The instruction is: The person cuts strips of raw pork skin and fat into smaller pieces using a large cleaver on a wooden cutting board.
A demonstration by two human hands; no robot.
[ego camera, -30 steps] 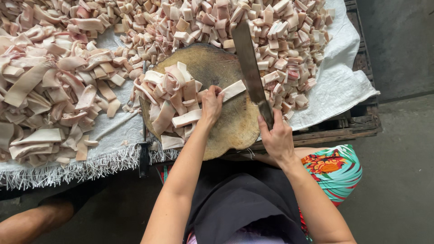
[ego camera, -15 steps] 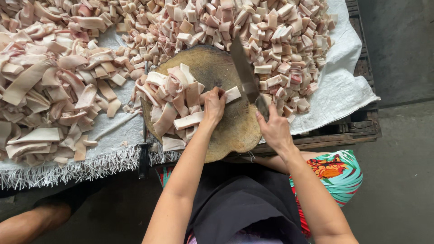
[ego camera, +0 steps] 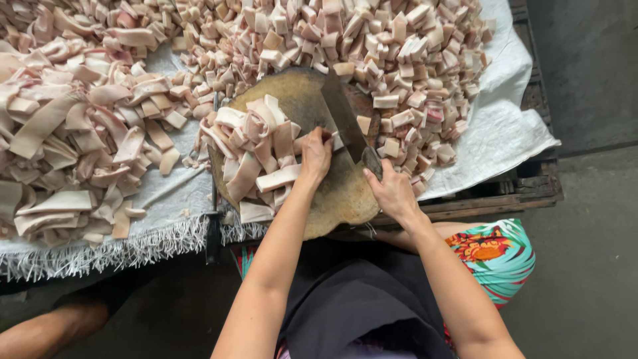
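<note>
While left hand (ego camera: 315,154) pins strip (ego camera: 318,141) | right hand (ego camera: 392,193) grips cleaver (ego camera: 345,119) (board (ego camera: 339,199) edge bare)

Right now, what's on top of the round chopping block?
On the chopping block: a heap of pale strips, the left hand pressing one, and the cleaver held by the right hand. The wood beneath the heap is covered.

No packages, labels, signs or screens are visible.

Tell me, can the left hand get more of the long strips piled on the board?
Probably yes. The left hand already rests on a strip at the edge of that pile of long strips, which lies open on the round board; the cleaver sits on its other side.
</note>
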